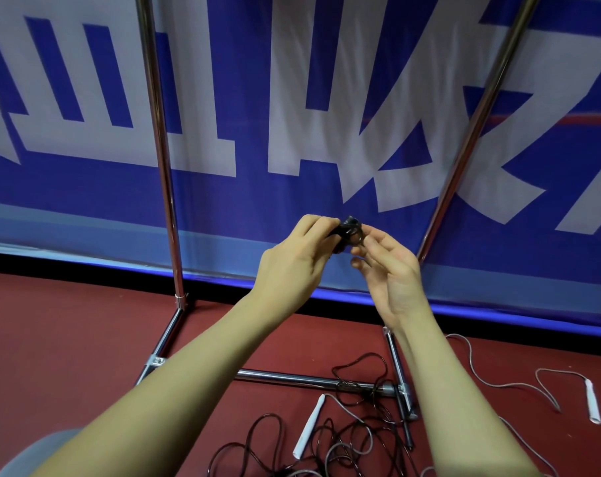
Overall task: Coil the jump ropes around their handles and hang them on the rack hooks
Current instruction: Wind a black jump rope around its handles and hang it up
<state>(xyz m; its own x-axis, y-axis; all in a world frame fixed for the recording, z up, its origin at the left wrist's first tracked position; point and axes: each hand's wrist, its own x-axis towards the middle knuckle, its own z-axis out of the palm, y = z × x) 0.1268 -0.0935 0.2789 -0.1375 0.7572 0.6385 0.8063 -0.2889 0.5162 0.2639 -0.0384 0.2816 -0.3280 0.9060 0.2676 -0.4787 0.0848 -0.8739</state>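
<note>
My left hand [294, 259] grips a black jump-rope handle [349, 230] with black cord coiled round its tip, held up in front of the banner between the rack's uprights. My right hand [387, 270] is beside it, palm toward me, its fingertips pinching the coiled cord at the handle's end. On the floor below lies a tangle of black rope [344, 432] with a thin black handle [405, 428], and a grey rope [498, 383] with two white handles [309, 426] [592, 401]. No hooks are in view.
The chrome rack has a left upright [161, 149], a right upright [471, 132] and a low crossbar [292, 377] on red floor [68, 339]. A blue and white banner [292, 98] hangs just behind it. Something grey [34, 452] shows at the bottom left.
</note>
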